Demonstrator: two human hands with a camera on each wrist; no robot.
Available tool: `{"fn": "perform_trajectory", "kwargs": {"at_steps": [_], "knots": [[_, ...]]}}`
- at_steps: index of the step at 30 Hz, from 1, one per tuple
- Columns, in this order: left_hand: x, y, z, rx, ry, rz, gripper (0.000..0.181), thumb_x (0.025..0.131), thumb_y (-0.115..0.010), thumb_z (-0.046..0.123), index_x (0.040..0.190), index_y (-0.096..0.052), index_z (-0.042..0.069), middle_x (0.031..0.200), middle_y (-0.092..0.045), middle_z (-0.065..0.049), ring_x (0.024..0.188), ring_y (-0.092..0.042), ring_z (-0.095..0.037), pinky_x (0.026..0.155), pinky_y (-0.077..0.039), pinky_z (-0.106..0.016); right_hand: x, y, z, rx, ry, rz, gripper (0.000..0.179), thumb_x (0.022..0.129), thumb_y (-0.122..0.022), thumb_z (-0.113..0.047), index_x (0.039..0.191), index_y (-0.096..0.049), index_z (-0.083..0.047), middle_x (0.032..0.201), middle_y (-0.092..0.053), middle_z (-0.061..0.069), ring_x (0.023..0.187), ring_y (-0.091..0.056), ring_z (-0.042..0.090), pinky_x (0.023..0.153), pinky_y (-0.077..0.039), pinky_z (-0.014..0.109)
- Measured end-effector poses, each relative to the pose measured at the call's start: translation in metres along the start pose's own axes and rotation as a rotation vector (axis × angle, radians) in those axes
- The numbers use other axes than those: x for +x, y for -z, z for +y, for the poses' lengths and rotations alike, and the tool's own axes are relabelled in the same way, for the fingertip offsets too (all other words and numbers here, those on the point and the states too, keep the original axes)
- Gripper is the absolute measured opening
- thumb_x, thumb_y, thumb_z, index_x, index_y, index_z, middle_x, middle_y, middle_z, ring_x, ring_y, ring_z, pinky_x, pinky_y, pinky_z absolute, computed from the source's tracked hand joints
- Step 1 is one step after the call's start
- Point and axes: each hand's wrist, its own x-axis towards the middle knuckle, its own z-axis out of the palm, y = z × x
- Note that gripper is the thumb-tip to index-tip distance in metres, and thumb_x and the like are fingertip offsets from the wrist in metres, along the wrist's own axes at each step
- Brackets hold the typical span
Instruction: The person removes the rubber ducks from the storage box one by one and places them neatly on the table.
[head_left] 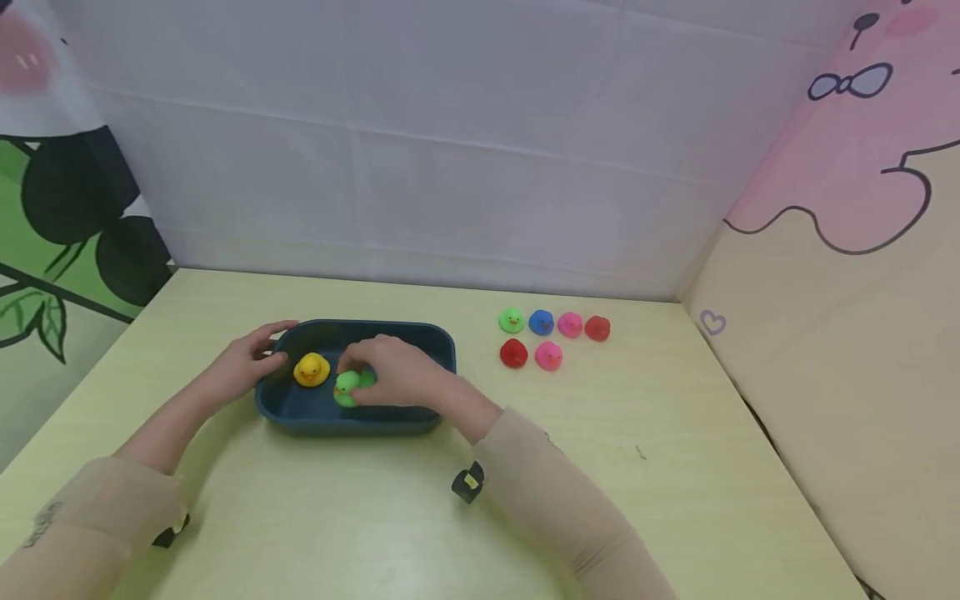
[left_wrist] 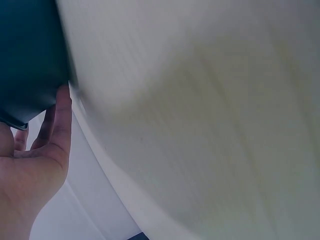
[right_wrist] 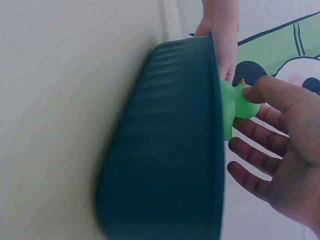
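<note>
A dark blue-green tray (head_left: 356,423) stands on the table with a yellow rubber duck (head_left: 311,370) in its left part. My left hand (head_left: 238,367) grips the tray's left end, the thumb at the rim and the fingers along the outer wall in the left wrist view. Over the tray's middle, my right hand (head_left: 401,372) pinches a green rubber duck (right_wrist: 242,102) between thumb and fingers. Its lower part is hidden behind the tray wall in the right wrist view.
Right of the tray, several small ducks lie in two rows, among them a green duck (head_left: 512,320), a blue duck (head_left: 542,322), a pink duck (head_left: 549,356) and a red duck (head_left: 513,353). A white cloth wall (head_left: 450,167) rises behind the table.
</note>
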Motion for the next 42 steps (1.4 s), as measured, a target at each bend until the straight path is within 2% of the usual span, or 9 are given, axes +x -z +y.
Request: {"fn": "perform_trajectory", "kwargs": {"at_steps": [9, 16, 23, 28, 32, 37, 42], "knots": [[0.001, 0.0, -0.002, 0.004, 0.0, 0.0, 0.057, 0.098, -0.045, 0.019, 0.15, -0.023, 0.01, 0.132, -0.04, -0.035, 0.096, -0.049, -0.035, 0.061, -0.044, -0.027, -0.015, 0.022, -0.002, -0.063, 0.011, -0.001, 0.026, 0.085, -0.066, -0.026, 0.11, -0.063, -0.021, 0.099, -0.059, -0.013, 0.09, -0.047, 0.007, 0.073, -0.04, 0.013], [-0.001, -0.001, 0.002, 0.003, 0.019, -0.007, 0.057, 0.098, -0.045, 0.02, 0.15, -0.022, 0.011, 0.139, -0.033, -0.037, 0.104, -0.048, -0.038, 0.069, -0.047, -0.026, -0.027, 0.039, 0.001, -0.065, 0.037, -0.009, 0.026, 0.085, -0.067, -0.023, 0.11, -0.064, -0.018, 0.101, -0.061, -0.01, 0.093, -0.05, 0.007, 0.078, -0.042, 0.014], [0.0, -0.001, 0.0, -0.001, 0.011, -0.007, 0.058, 0.098, -0.045, 0.018, 0.15, -0.022, 0.01, 0.139, -0.033, -0.037, 0.104, -0.047, -0.038, 0.067, -0.046, -0.025, -0.043, 0.057, 0.008, -0.072, 0.021, -0.011, 0.027, 0.084, -0.067, -0.023, 0.11, -0.064, -0.018, 0.101, -0.06, -0.008, 0.097, -0.049, 0.009, 0.079, -0.045, 0.017], [0.002, -0.001, -0.002, -0.004, 0.022, -0.013, 0.058, 0.098, -0.045, 0.019, 0.151, -0.021, 0.011, 0.142, -0.029, -0.037, 0.113, -0.046, -0.042, 0.072, -0.048, -0.026, -0.054, 0.074, 0.012, -0.112, 0.047, 0.005, 0.025, 0.085, -0.066, -0.021, 0.109, -0.064, -0.017, 0.097, -0.061, -0.008, 0.098, -0.051, 0.013, 0.082, -0.044, 0.021], [0.001, -0.001, -0.002, -0.007, 0.026, -0.017, 0.058, 0.098, -0.045, 0.02, 0.151, -0.021, 0.012, 0.143, -0.028, -0.037, 0.115, -0.045, -0.044, 0.074, -0.048, -0.028, -0.063, 0.087, 0.016, -0.143, 0.052, 0.023, 0.025, 0.084, -0.067, -0.022, 0.109, -0.065, -0.017, 0.096, -0.061, -0.01, 0.095, -0.05, 0.009, 0.083, -0.044, 0.02], [-0.001, -0.001, 0.0, -0.005, 0.022, -0.012, 0.057, 0.099, -0.044, 0.021, 0.15, -0.022, 0.012, 0.143, -0.028, -0.037, 0.115, -0.046, -0.044, 0.077, -0.05, -0.03, -0.077, 0.1, 0.019, -0.113, 0.03, 0.032, 0.027, 0.084, -0.069, -0.024, 0.11, -0.065, -0.018, 0.101, -0.061, -0.011, 0.097, -0.049, 0.006, 0.082, -0.045, 0.019], [-0.002, -0.001, 0.001, -0.01, 0.025, -0.01, 0.057, 0.098, -0.044, 0.021, 0.15, -0.022, 0.013, 0.142, -0.029, -0.037, 0.112, -0.047, -0.042, 0.076, -0.05, -0.029, -0.09, 0.111, 0.025, -0.086, 0.051, 0.05, 0.025, 0.084, -0.069, -0.024, 0.109, -0.065, -0.018, 0.102, -0.06, -0.012, 0.098, -0.05, 0.005, 0.085, -0.045, 0.02]]}}
